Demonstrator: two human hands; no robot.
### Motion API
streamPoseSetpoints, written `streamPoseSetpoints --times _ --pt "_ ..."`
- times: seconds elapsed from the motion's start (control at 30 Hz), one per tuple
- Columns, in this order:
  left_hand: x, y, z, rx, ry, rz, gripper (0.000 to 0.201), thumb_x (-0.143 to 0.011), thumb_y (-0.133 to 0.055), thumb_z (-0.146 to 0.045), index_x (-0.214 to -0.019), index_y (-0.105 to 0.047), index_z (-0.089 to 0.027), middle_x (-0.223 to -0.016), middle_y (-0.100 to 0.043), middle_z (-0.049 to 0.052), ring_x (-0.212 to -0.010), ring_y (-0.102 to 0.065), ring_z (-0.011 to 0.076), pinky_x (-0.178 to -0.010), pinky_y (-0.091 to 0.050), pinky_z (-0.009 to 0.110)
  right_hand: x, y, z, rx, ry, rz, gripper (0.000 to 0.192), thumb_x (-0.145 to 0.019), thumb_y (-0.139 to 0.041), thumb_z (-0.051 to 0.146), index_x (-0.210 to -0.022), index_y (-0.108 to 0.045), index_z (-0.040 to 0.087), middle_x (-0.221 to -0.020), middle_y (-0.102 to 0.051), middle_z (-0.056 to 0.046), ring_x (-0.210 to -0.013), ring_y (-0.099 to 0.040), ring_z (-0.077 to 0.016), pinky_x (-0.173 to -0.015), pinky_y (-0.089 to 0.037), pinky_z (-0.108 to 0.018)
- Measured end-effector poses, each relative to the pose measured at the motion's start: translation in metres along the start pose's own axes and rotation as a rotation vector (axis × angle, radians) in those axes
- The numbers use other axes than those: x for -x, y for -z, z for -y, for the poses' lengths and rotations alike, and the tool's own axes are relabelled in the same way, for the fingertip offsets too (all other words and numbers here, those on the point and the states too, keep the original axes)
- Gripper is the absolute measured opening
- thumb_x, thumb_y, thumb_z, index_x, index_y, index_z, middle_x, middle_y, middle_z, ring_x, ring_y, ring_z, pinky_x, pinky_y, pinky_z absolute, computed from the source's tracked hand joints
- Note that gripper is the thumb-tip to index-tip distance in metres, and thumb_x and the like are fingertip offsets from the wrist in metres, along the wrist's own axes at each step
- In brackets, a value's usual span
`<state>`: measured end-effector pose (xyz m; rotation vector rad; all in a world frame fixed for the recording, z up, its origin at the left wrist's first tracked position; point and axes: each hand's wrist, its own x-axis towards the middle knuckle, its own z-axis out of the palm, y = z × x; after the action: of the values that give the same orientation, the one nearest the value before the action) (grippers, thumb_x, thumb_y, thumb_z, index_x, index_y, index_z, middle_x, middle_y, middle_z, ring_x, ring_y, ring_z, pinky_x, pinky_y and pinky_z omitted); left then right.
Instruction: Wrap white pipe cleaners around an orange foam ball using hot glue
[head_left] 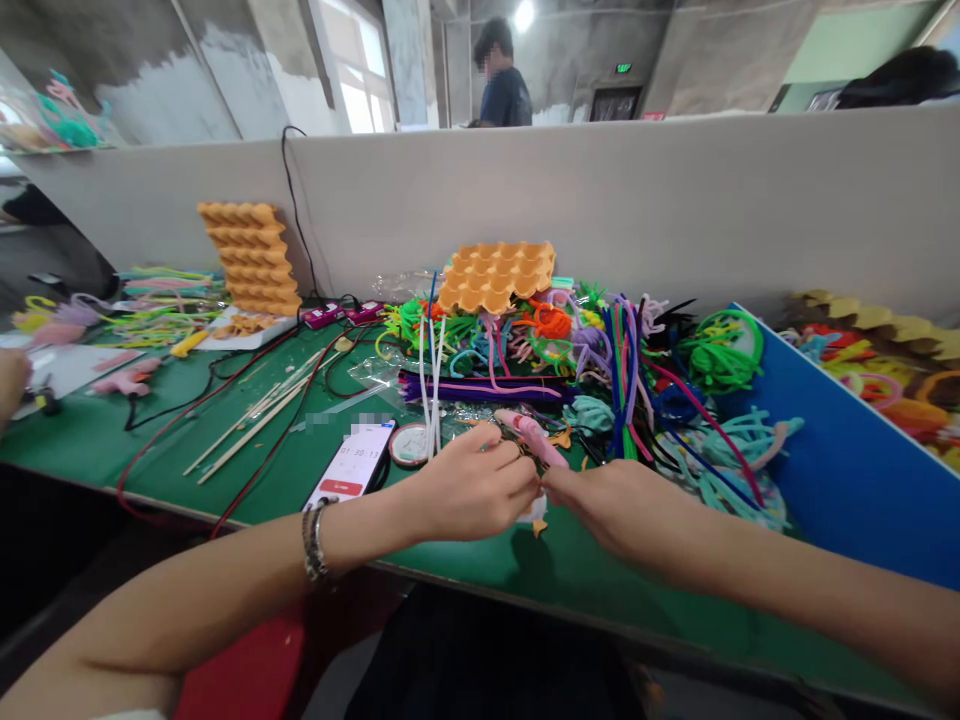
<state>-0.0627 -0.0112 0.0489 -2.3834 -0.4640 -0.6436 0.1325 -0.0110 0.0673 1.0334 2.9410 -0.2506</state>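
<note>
Whatever the left hand [472,490] and right hand [611,510] pinch between their meeting fingertips is hidden, too small to identify.

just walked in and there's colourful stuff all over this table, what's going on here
A person sits at a green table with both hands close together near its front edge. The left hand and right hand pinch a small craft piece between their fingertips, too small to make out. A pink glue gun lies just behind the hands. Behind that is a big heap of pipe cleaners with an orange egg tray on top. A phone lies by the left wrist, with wooden sticks further left.
</note>
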Motion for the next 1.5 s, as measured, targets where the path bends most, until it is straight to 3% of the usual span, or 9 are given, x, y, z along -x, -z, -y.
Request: streamPoseSetpoints --times 0.1,0.23,0.47,0.67,0.87,1.07,1.23,1.37,1.5 --pt "0.0 0.003 -0.005 -0.138 -0.038 -0.021 0.019 -0.085 -0.049 -0.015 -0.068 -0.057 -0.014 -0.055 -0.048 -0.003 -0.053 -0.039 0.0121 -0.057 -0.021 0.031 -0.006 0.005 -0.005 -0.395 -0.059 0.072 0.027 -0.09 -0.03 0.022 -0.072 -0.049 0.017 -0.055 -0.044 0.004 -0.049 -0.042 -0.0091 -0.049 -0.032 -0.021" --pt "-0.003 0.0 -0.004 0.014 0.019 0.007 0.026 -0.086 -0.045 -0.013 -0.064 -0.057 -0.016 -0.054 -0.051 -0.004 -0.054 -0.042 0.011 -0.059 -0.023 0.03 -0.007 0.0 -0.015 -0.305 0.033 0.067 0.035 -0.094 -0.024 0.031 -0.074 -0.05 0.018 -0.049 -0.035 0.008 -0.041 -0.037 -0.0078 -0.044 -0.034 -0.019" --pt "-0.012 -0.013 0.015 1.391 0.635 0.345 0.028 -0.086 -0.048 -0.027 -0.066 -0.062 -0.012 -0.058 -0.052 -0.003 -0.055 -0.046 0.0067 -0.056 -0.033 0.021 -0.002 -0.004 -0.016 0.097 0.139 -0.254 0.031 -0.09 -0.026 0.015 -0.099 -0.056 0.012 -0.088 -0.063 -0.014 -0.069 -0.055 -0.0186 -0.057 -0.035 -0.03" --pt "-0.01 -0.011 0.008 1.949 0.817 0.44 0.036 -0.077 -0.058 -0.046 -0.066 -0.06 -0.011 -0.053 -0.045 -0.005 -0.051 -0.038 0.0058 -0.05 -0.029 0.019 0.007 0.008 -0.004 0.739 0.494 -0.692 0.028 -0.09 -0.032 0.008 -0.079 -0.058 0.014 -0.061 -0.058 0.0 -0.053 -0.048 -0.0113 -0.048 -0.027 -0.028" --pt "-0.008 -0.002 0.01 1.129 0.32 0.336 0.03 -0.088 -0.049 -0.03 -0.067 -0.064 -0.014 -0.063 -0.06 -0.001 -0.061 -0.051 0.0086 -0.066 -0.033 0.026 0.014 0.001 0.002 0.654 0.47 -0.537 0.026 -0.089 -0.034 0.011 -0.074 -0.055 0.016 -0.053 -0.051 0.004 -0.043 -0.044 -0.0103 -0.043 -0.022 -0.028" --pt "-0.008 0.008 0.0 0.112 -0.004 0.111 0.031 -0.092 -0.038 -0.017 -0.071 -0.061 -0.018 -0.058 -0.055 -0.003 -0.062 -0.047 0.0125 -0.067 -0.026 0.031 0.007 0.002 -0.001 0.27 0.188 -0.067 0.02 -0.08 -0.039 0.007 -0.075 -0.055 0.018 -0.055 -0.058 0.001 -0.042 -0.045 -0.0113 -0.042 -0.017 -0.027" --pt "-0.01 0.019 -0.01 -0.171 -0.006 0.081 0.018 -0.087 -0.042 -0.01 -0.079 -0.058 -0.013 -0.056 -0.05 -0.002 -0.061 -0.045 0.0144 -0.06 -0.021 0.032 -0.001 0.014 -0.002 -0.396 -0.028 -0.046 0.03 -0.089 -0.031 0.026 -0.066 -0.049 0.017 -0.063 -0.055 -0.001 -0.06 -0.05 -0.0113 -0.056 -0.033 -0.023" --pt "-0.014 0.024 -0.015 -0.264 0.033 0.022 0.017 -0.085 -0.042 -0.01 -0.079 -0.058 -0.011 -0.064 -0.055 0.0 -0.066 -0.05 0.0146 -0.064 -0.025 0.032 -0.002 0.017 -0.007 -0.876 -0.14 0.098 0.03 -0.086 -0.033 0.04 -0.066 -0.042 0.019 -0.05 -0.031 0.007 -0.045 -0.03 -0.008 -0.045 -0.028 -0.021" --pt "-0.017 0.017 -0.006 -0.038 0.113 0.084 0.024 -0.086 -0.04 -0.007 -0.075 -0.061 -0.012 -0.062 -0.057 -0.001 -0.064 -0.052 0.0131 -0.068 -0.032 0.03 0.001 0.014 -0.012 -0.811 -0.122 0.128 0.033 -0.089 -0.027 0.042 -0.073 -0.045 0.019 -0.049 -0.031 0.008 -0.042 -0.028 -0.0086 -0.041 -0.026 -0.022"
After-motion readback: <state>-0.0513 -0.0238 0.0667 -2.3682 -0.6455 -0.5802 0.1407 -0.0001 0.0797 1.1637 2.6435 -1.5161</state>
